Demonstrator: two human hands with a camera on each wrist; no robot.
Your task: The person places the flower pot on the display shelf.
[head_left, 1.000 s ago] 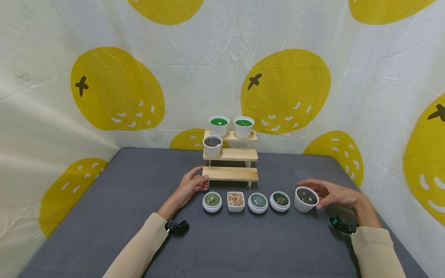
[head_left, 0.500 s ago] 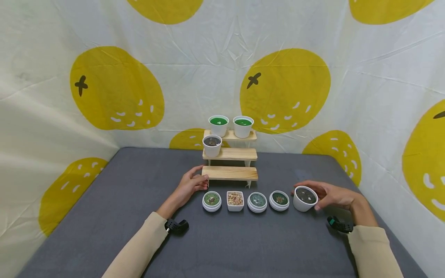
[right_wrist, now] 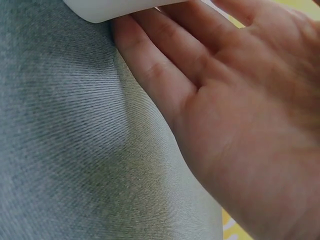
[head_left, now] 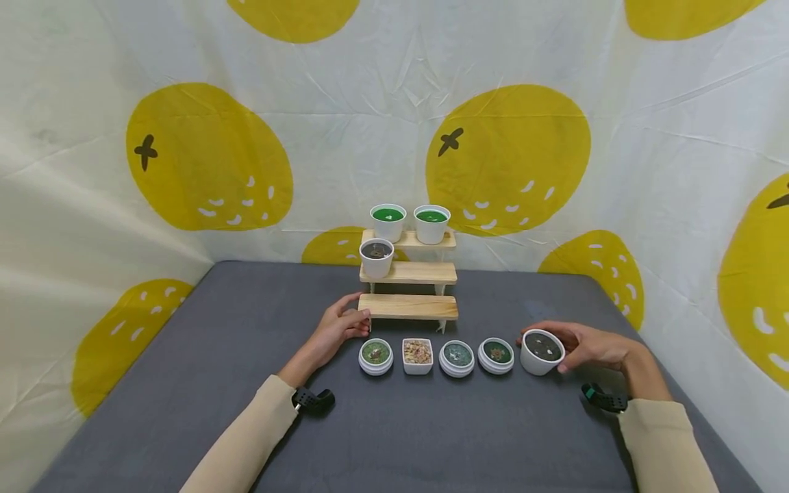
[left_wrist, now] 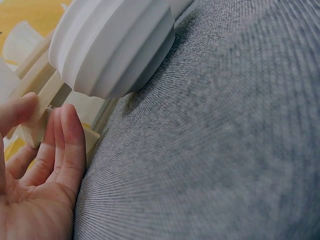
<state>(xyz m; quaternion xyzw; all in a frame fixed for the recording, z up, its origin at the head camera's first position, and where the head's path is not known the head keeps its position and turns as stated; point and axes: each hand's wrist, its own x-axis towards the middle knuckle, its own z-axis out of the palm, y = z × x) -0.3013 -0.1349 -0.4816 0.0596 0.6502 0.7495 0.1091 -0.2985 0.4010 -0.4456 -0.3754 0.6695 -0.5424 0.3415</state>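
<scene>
A three-step wooden display stand (head_left: 408, 307) stands at the middle back of the table. At the left end of its lowest step, my left hand (head_left: 333, 333) pinches the board between thumb and fingers, as the left wrist view also shows of this hand (left_wrist: 47, 165). Over on the right, my right hand (head_left: 594, 348) grips a white cup (head_left: 535, 364) with a dark, speckled filling, thumb in front and fingers behind. The right wrist view has the fingers (right_wrist: 165, 65) against the cup's white wall (right_wrist: 117, 9).
Two green-filled white cups (head_left: 387, 230) (head_left: 430, 234) sit on the top step, a dark-filled one (head_left: 377, 266) on the middle step. In front stand three round ribbed pots (head_left: 375, 370) (head_left: 456, 372) (head_left: 496, 368) and a square dish (head_left: 418, 368) of pale bits. A patterned cloth (head_left: 345, 150) hangs behind.
My right fingers have closed slightly further round the dark-filled cup. The left hand and the stand stay as they were.
</scene>
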